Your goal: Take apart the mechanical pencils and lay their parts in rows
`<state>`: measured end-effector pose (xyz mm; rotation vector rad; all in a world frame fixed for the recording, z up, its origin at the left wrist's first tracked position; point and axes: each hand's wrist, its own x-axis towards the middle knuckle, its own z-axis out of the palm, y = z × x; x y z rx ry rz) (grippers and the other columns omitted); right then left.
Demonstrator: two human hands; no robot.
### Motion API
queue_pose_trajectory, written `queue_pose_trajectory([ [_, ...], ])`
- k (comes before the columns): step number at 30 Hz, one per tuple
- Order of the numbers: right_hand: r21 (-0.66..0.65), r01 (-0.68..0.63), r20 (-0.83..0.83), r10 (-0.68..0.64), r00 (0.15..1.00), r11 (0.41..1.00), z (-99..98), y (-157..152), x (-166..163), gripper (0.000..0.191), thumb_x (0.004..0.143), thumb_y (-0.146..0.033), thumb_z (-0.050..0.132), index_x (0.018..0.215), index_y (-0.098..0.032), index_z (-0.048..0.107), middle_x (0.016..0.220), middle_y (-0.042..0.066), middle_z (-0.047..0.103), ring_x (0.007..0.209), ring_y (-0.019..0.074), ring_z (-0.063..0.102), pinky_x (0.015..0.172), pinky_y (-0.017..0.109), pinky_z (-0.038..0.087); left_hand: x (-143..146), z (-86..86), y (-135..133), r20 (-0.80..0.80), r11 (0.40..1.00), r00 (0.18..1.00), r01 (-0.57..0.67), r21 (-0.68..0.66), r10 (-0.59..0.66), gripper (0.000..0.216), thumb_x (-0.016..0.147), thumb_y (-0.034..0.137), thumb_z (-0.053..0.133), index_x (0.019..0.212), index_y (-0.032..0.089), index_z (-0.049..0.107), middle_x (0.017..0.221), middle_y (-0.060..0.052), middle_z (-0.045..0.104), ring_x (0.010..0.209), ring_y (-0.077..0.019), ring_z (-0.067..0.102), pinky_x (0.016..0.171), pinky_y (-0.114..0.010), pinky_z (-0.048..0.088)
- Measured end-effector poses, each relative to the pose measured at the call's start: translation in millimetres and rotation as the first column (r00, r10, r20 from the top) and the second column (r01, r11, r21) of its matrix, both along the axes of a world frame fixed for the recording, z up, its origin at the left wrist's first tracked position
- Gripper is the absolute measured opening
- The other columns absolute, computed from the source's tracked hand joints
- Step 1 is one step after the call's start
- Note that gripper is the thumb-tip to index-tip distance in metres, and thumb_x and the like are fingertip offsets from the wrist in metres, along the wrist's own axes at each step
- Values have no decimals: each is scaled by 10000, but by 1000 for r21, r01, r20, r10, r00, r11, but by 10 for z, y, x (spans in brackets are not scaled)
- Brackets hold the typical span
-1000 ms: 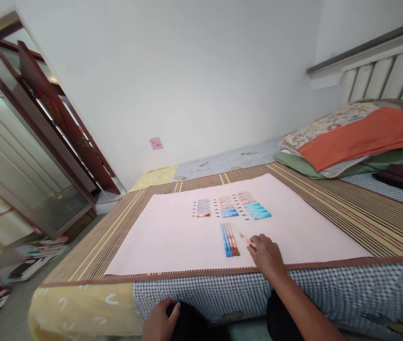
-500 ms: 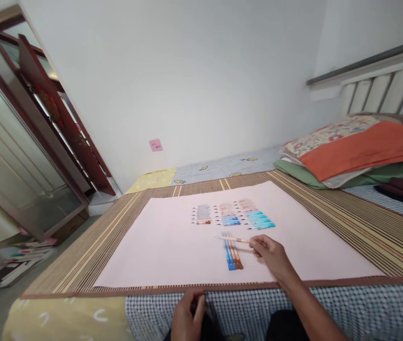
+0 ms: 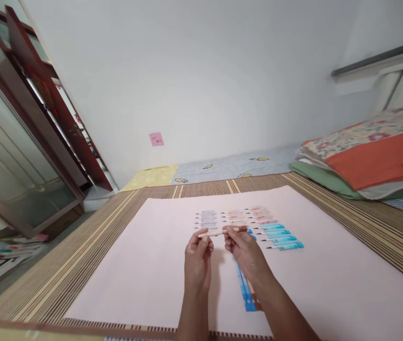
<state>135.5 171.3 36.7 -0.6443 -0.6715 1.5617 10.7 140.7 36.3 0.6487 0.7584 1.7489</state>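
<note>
Overhead and behind, most of the view is filled by a white wall [image 3: 204, 71]. Below it, the bed is covered by a striped mat [image 3: 91, 237], brown and tan. On the mat, a large pale pink sheet [image 3: 144, 265] is laid flat. At far left, a framed door [image 3: 13, 166] is seen at a slant. At far right, an orange-bordered floral pillow [image 3: 382, 158] is stacked on green fabric.

Over the sheet, two bare hands are raised close together, just apart. The right hand [image 3: 247, 253] is bent inward, fingers closed in a pinch; the left hand [image 3: 198, 260] is held upright, fingers likewise curled and pinching.

Behind the hands, pens are set out in groups: turquoise pens [image 3: 282, 239] at right, pinkish ones beyond, grey pens [image 3: 206, 220] at left. Blue pens [image 3: 243, 284] are laid lengthwise beside the right forearm, by which a brown pen is partly hidden. On the wall, a pink note [image 3: 156, 139] is fixed.

A slim pen [image 3: 217, 233] is gripped by both hands above the sheet: pale end at the left fingertips, brown end at the right.
</note>
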Motion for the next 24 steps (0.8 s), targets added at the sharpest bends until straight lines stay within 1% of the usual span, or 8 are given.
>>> queue_pose_trajectory([
  [4, -17, -3, 11, 4, 1000, 1000, -63, 104, -150, 430, 584, -469, 920, 821, -146, 764, 688, 0, 592, 627, 104, 471, 564, 253, 402, -31, -72, 73, -89, 1000, 996, 11, 4, -10, 337, 681, 289, 863, 965, 155, 742, 696, 8, 605, 647, -85, 537, 661, -207, 450],
  [10, 18, 63, 43, -64, 997, 998, -51, 161, -201, 469, 547, -539, 914, 738, -150, 735, 612, -22, 537, 571, 98, 439, 534, 267, 373, -7, -115, 140, -175, 998, 983, -65, -1, 64, 336, 738, 340, 830, 991, 153, 713, 733, -9, 651, 657, -111, 587, 706, -251, 480],
  [13, 64, 109, 115, -116, 987, 992, -59, 156, -205, 476, 575, -583, 882, 705, -160, 707, 593, -18, 546, 548, 105, 439, 529, 280, 367, 51, -114, 166, -161, 996, 984, -86, -30, 80, 315, 752, 409, 813, 835, 151, 652, 698, -10, 645, 592, -111, 580, 631, -247, 467],
  [15, 106, 126, 193, -144, 970, 986, -90, 151, -207, 456, 629, -583, 854, 710, -162, 697, 594, -11, 562, 545, 111, 451, 531, 283, 366, 81, -120, 182, -124, 991, 987, -112, -75, 102, 394, 764, 486, 787, 714, 166, 563, 621, 5, 603, 527, -98, 536, 544, -225, 417],
  [17, 124, 134, 253, -162, 954, 983, -132, 155, -205, 434, 671, -569, 835, 712, -162, 690, 595, -9, 569, 543, 111, 459, 534, 281, 365, 86, -130, 192, -119, 985, 987, -122, -121, 107, 472, 783, 574, 739, 670, 178, 508, 542, 26, 537, 471, -86, 479, 479, -214, 356],
  [20, 94, 140, 235, -158, 959, 986, -176, 177, -195, 443, 664, -573, 838, 670, -164, 667, 600, -7, 569, 536, 104, 450, 521, 275, 353, 49, -130, 182, -103, 993, 993, -71, -94, 61, 474, 793, 634, 698, 816, 172, 591, 551, 45, 514, 475, -85, 458, 482, -215, 357],
  [22, 59, 131, 173, -139, 975, 990, -178, 186, -189, 448, 634, -566, 858, 649, -168, 653, 602, -11, 559, 536, 98, 435, 513, 272, 347, 15, -111, 163, -74, 998, 997, 21, -58, -25, 472, 770, 537, 769, 1052, 183, 634, 656, 31, 587, 557, -92, 519, 566, -223, 423],
  [24, 24, 105, 115, -107, 988, 994, -165, 181, -191, 433, 614, -533, 879, 640, -170, 645, 603, -17, 546, 544, 96, 424, 515, 270, 349, -6, -92, 150, -67, 995, 993, 93, -41, -95, 518, 718, 397, 840, 1147, 186, 640, 753, 6, 640, 630, -95, 560, 645, -234, 459],
])
